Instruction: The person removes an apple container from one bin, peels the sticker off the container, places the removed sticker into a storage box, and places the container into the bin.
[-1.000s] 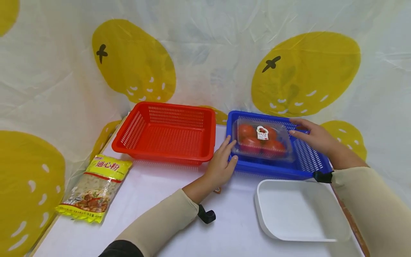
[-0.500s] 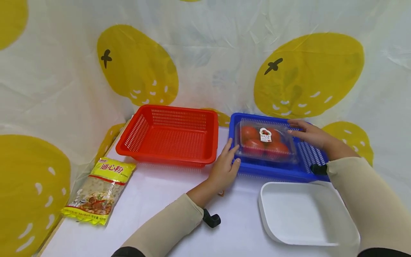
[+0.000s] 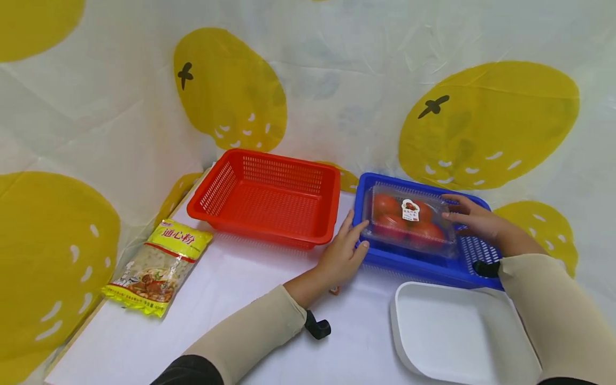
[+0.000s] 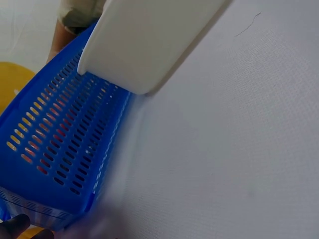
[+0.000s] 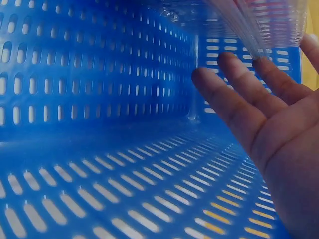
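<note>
White table (image 3: 231, 299), both hands (image 3: 341, 256) flat against tomato box (image 3: 409, 220)

Both arms reached fwd, beige sleeves to wrists. Left hand (image 3: 343, 252) lay flat, fingers straight, thumb out. Right hand (image 3: 474, 218) fingers extended, slightly spread, palm down.

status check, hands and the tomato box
Left hand and right hand open, fingers against the ends of the tomato box. Box sits in blue basket. Nothing in the way.
</note>
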`<state>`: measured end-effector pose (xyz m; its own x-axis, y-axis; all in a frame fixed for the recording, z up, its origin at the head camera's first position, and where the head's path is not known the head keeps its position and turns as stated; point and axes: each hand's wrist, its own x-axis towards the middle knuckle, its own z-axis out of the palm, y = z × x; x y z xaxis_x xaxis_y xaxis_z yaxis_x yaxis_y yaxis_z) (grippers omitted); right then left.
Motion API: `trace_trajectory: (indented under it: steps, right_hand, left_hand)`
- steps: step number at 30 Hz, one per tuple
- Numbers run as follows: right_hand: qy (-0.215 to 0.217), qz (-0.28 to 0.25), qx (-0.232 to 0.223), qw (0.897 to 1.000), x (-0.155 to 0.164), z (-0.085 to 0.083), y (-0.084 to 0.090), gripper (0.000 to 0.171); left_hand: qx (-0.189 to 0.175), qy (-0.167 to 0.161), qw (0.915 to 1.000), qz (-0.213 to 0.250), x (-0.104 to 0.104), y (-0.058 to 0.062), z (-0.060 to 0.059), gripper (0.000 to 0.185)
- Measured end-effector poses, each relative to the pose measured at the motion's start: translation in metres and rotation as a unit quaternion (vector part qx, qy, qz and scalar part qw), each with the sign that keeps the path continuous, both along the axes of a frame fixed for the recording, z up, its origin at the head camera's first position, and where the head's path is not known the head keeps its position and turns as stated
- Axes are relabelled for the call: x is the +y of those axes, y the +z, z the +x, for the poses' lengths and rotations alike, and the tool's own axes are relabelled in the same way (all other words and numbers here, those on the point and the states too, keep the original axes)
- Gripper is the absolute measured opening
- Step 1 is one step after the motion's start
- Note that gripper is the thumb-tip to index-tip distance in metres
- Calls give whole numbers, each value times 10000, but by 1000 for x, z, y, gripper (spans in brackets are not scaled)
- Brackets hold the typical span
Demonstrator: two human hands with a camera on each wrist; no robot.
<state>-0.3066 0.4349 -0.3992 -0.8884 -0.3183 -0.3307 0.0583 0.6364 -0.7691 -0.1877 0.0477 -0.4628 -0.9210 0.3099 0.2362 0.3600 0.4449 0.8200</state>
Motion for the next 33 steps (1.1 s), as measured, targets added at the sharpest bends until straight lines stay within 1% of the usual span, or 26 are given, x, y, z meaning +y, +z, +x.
trace_trajectory:
  steps: [3,6,9,12,15,19,22,24,27,33]
  right_hand:
    - [-11,-94,-164,9998,0,-1,-7,88]
    - [-66,-237,-508,9984,1,2,-14,91]
    - [-31,-310,-778,9965,0,2,-18,92]
    - [75,-358,-818,9960,-2,1,-18,92]
    - [200,-520,-834,9950,-4,-1,-17,90]
    - [178,-926,-975,9908,-7,1,-14,89]
    - [93,-1225,-1068,9867,-8,2,-12,88]
    - [38,-1344,-1097,9848,-8,3,-11,87]
    - [-75,-1392,-1001,9852,-7,4,-10,83]
    - [-237,-1494,-593,9867,-2,5,-9,63]
  left_hand:
    - [-39,-51,10000,-36,-1,0,-1,55]
    - [-47,-112,9999,-57,0,-1,-2,55]
    - [-49,-170,9998,-100,1,-2,-3,54]
    - [-54,-194,9997,-116,0,-2,-3,54]
    - [-125,-223,9996,-113,-1,-2,-2,52]
    - [-198,-266,9993,-150,-3,-2,-2,51]
    - [-168,-293,9992,-233,-4,-1,-2,50]
    - [-161,-318,9990,-283,-4,-1,-2,50]
    - [-160,-327,9988,-338,-5,-1,-3,49]
    - [-145,-301,9989,-336,-4,-2,-4,49]
